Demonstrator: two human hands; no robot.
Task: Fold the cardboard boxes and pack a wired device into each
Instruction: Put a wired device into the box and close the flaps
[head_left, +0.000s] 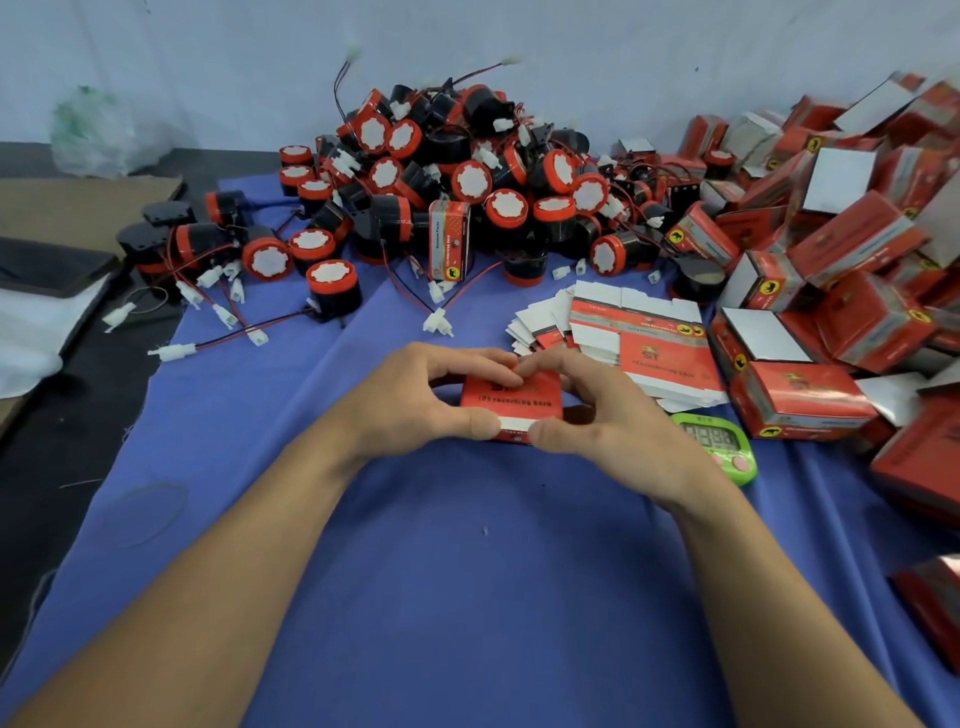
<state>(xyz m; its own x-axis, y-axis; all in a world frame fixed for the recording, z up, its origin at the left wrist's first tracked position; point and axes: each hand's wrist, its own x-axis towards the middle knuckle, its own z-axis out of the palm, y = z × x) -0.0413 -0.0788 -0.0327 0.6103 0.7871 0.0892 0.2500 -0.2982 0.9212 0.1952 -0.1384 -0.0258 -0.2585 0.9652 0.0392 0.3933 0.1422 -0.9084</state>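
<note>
Head view: a red box (511, 402) with a white front flap, partly folded, sits on the blue cloth (467, 571). The left hand (441, 400) and right hand (597, 410) pinch it, thumbs on the flap.

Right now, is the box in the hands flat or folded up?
Partly folded: red box shows depth, white flap untucked at its near edge; left hand and right hand pinch it.

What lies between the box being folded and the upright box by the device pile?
Head view: blue cloth with loose wires and a white connector.
</note>
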